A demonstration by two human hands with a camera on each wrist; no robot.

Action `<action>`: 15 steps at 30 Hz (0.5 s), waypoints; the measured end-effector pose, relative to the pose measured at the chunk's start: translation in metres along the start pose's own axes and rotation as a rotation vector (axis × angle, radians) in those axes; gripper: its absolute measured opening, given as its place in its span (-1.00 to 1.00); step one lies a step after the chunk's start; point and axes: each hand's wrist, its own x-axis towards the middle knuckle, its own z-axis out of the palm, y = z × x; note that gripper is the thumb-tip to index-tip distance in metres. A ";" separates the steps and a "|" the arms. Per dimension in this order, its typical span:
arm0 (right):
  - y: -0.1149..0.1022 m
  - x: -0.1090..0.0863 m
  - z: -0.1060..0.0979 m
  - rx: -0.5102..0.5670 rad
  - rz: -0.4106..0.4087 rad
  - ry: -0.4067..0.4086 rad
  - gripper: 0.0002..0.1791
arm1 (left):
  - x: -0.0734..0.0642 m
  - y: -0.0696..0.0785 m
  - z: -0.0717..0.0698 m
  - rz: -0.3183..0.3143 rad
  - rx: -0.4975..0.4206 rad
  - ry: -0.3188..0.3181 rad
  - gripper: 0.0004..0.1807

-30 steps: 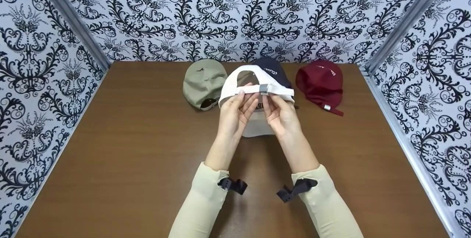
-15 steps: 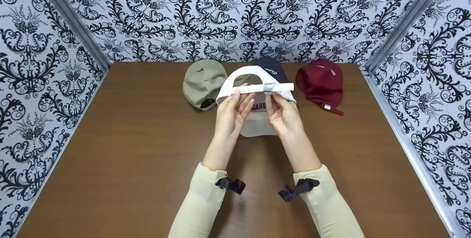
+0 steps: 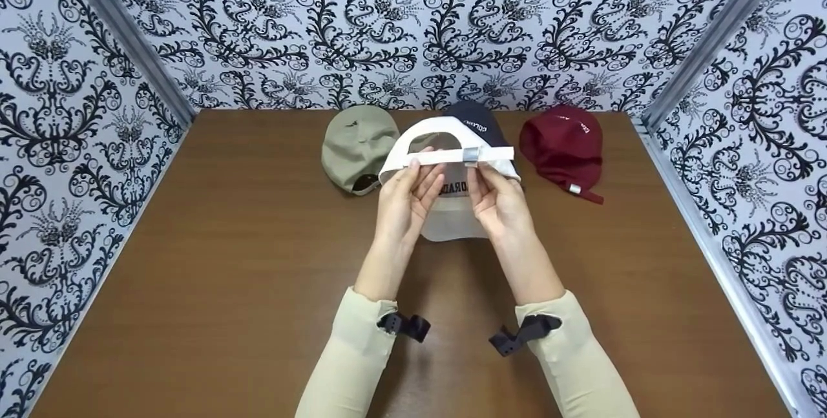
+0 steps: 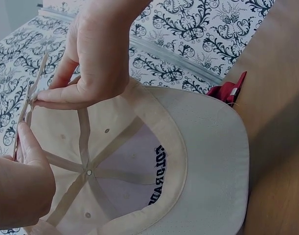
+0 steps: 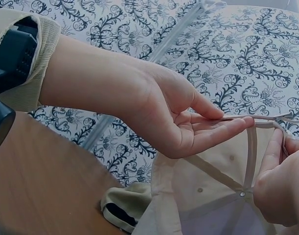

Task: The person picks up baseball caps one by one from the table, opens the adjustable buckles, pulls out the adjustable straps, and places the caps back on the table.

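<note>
A white baseball cap is held up over the table with its back opening toward me and its brim below. Dark lettering shows reversed inside the crown. Across the opening runs a white strap with a silver buckle, its loose end sticking out to the right. My left hand pinches the strap left of the buckle, thumb in front and fingers behind. My right hand pinches right at the buckle with thumb and fingertips.
Behind stand an olive cap at left, a navy cap partly hidden by the white one, and a dark red cap at right. Patterned walls with metal edging enclose the brown table.
The hands have moved slightly apart and the strap's loose end now stands out more from the cap. More of the opening and the lettering shows. In the last half second almost nothing moved.
</note>
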 end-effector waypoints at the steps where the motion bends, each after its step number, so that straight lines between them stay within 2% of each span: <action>1: 0.000 0.000 0.000 -0.001 -0.002 0.006 -0.74 | 0.000 0.000 0.000 0.000 0.003 0.003 -0.49; 10: -0.001 0.000 -0.001 0.009 -0.004 0.015 -0.89 | -0.001 0.004 -0.003 0.019 0.019 0.046 -0.54; 15: -0.002 0.000 -0.003 0.049 0.010 -0.003 -0.85 | -0.001 0.005 -0.006 0.011 0.013 0.063 -0.55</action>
